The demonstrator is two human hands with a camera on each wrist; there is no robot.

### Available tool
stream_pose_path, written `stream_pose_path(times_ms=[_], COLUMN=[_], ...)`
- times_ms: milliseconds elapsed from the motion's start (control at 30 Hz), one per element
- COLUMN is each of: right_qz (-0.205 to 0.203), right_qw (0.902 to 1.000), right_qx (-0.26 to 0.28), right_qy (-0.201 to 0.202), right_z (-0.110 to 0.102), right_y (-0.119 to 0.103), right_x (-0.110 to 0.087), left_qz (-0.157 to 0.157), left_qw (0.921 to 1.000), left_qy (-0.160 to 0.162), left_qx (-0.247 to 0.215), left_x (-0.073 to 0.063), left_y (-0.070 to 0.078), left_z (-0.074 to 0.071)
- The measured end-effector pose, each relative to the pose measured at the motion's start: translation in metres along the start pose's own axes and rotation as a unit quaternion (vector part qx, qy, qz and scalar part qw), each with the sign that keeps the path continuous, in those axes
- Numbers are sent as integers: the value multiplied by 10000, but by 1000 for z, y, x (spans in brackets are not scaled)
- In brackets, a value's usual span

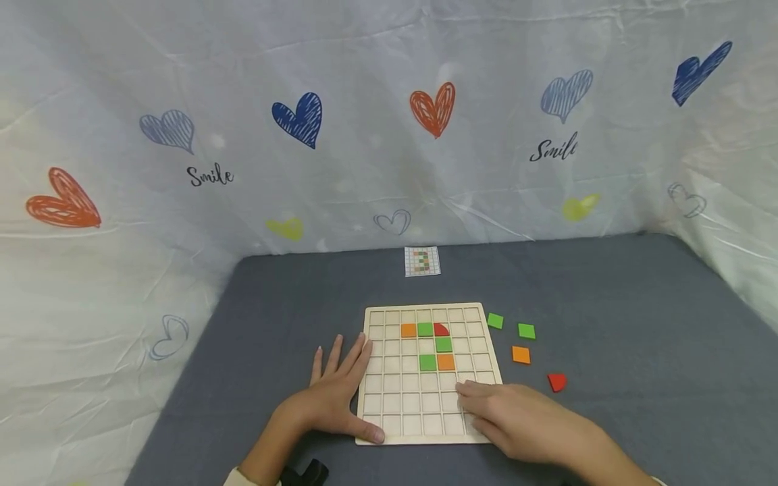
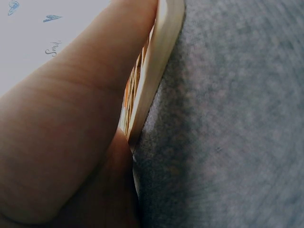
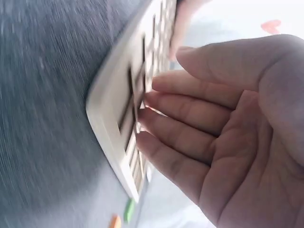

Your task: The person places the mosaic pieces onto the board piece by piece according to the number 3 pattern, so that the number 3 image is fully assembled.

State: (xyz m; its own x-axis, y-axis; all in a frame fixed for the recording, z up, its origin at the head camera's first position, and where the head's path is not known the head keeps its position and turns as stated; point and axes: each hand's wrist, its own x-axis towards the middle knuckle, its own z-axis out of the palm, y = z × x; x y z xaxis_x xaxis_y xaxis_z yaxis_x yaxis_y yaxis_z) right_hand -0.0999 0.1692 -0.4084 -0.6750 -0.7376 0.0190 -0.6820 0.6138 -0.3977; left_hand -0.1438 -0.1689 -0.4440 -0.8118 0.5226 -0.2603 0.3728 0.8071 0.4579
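A wooden grid board lies flat on the dark cloth. Spread along its left edge, my left hand rests with fingertips at the upper side and thumb over the lower left corner. My right hand is over the board's lower right part, fingers gently bent and touching or nearly touching the grid. No tile shows between those fingers in the right wrist view. Set in the upper cells are an orange tile, a green tile, a red rounded tile, and below them a green tile, another green tile and an orange tile.
Loose to the board's right lie two green tiles, an orange tile and a red rounded tile. A small pattern card lies behind the board. A black object is near my left wrist. White curtain encloses the back and sides.
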Motion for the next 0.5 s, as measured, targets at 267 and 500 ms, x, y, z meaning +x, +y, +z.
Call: stream_pose_path(times_ms=[267, 500], right_qz=[902, 1618], right_qw=[9931, 9786], right_qx=[-442, -881], right_qy=[599, 918], right_z=[-20, -21], right_y=[34, 68], right_x=[-11, -18], left_qz=[-44, -39], left_qw=[10000, 10000], left_qy=[-7, -53], left_qx=[31, -40], left_x=[0, 0], left_y=[1, 4], left_z=[-2, -2])
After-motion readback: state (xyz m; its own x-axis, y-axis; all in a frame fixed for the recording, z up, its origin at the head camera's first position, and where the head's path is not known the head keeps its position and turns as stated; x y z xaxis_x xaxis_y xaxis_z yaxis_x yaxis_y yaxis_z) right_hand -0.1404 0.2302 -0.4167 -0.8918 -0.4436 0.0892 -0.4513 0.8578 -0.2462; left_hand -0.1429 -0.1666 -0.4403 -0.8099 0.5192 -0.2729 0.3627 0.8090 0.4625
